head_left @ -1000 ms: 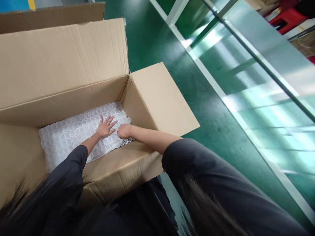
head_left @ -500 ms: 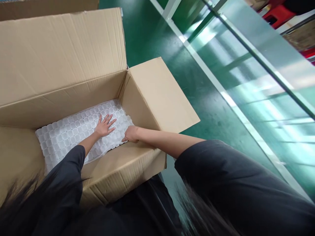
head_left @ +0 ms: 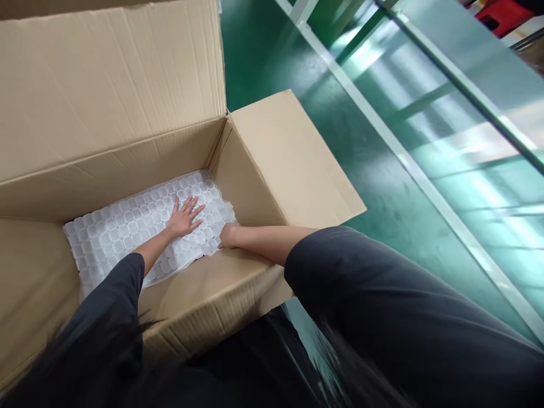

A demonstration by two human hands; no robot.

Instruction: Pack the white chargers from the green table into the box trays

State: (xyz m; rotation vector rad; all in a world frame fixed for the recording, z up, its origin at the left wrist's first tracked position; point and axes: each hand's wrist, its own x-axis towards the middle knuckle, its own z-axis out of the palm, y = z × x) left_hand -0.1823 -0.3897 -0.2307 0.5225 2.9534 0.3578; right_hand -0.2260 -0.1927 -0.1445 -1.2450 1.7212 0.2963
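Observation:
Inside a deep open cardboard box (head_left: pixel 204 283) lies a white layer of rounded-square cells (head_left: pixel 131 221), partly covered by what looks like thin clear plastic film. My left hand (head_left: pixel 182 220) rests flat on its right half with the fingers spread. At the layer's near right corner, against the box's inner wall, is my right hand (head_left: pixel 228 235). Its fingers point down and are hidden, so I cannot tell whether they grip the edge.
A tall flap (head_left: pixel 114 79) stands up at the box's far side, and another flap (head_left: pixel 297 158) folds outward on the right. Beyond is a green floor (head_left: pixel 272 51) with a metal table frame (head_left: pixel 408 164). A blurred red object (head_left: pixel 504 20) is at the top right.
My right hand has dipped lower at the layer's near right corner, its fingers now out of sight. My left hand stays flat on the layer. The view has shifted slightly.

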